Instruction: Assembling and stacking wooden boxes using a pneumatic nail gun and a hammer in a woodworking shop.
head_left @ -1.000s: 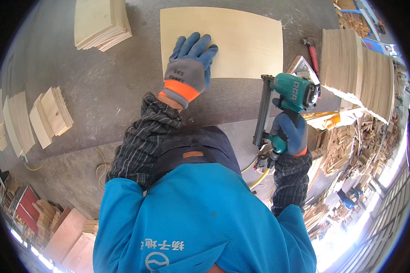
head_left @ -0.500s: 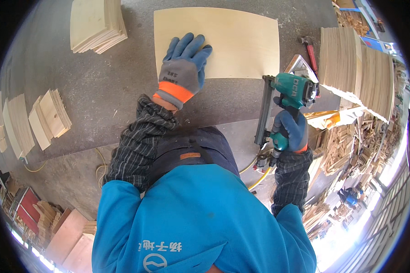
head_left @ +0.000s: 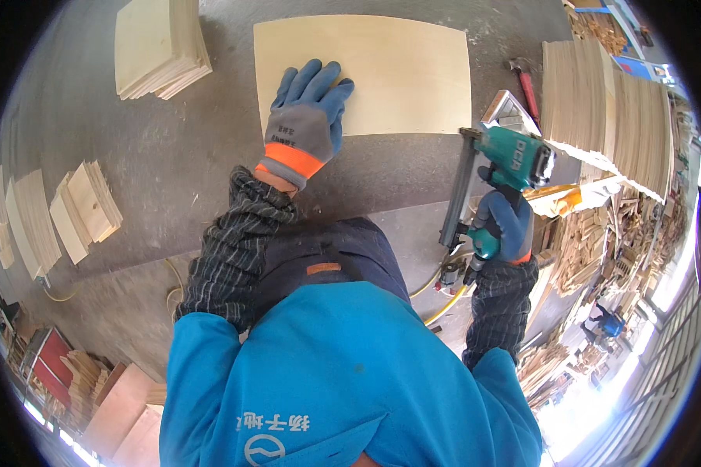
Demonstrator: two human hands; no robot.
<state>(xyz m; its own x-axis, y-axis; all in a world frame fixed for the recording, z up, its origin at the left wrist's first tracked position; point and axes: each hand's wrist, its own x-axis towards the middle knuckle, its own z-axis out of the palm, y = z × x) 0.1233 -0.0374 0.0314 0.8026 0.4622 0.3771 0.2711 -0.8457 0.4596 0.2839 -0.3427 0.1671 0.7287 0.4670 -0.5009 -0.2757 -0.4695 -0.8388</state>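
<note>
A pale plywood sheet (head_left: 397, 74) lies flat on the dark worktable (head_left: 366, 167). My left hand (head_left: 308, 105), in a grey and blue glove with an orange cuff, rests on its left part with the fingers stretched out and slightly spread. My right hand (head_left: 508, 222), gloved too, is wrapped round the grip of a teal nail gun (head_left: 510, 152). The nail gun's nose is at the sheet's lower right corner; whether it touches the sheet I cannot tell. A yellow air hose (head_left: 446, 305) runs down from the gun.
Stacked boards (head_left: 160, 50) stand at the back left, smaller board stacks (head_left: 86, 210) at the left. On the right are a red-handled hammer (head_left: 528, 89), a metal-edged frame (head_left: 510, 113) and a tall stack of boards (head_left: 604, 113). Wood scraps (head_left: 584, 249) are heaped beyond; another person (head_left: 606, 321) is far right.
The nail gun in my right hand has shifted slightly right and tilted at the sheet's corner. My left hand stays on the sheet; the whole view has shifted a little.
</note>
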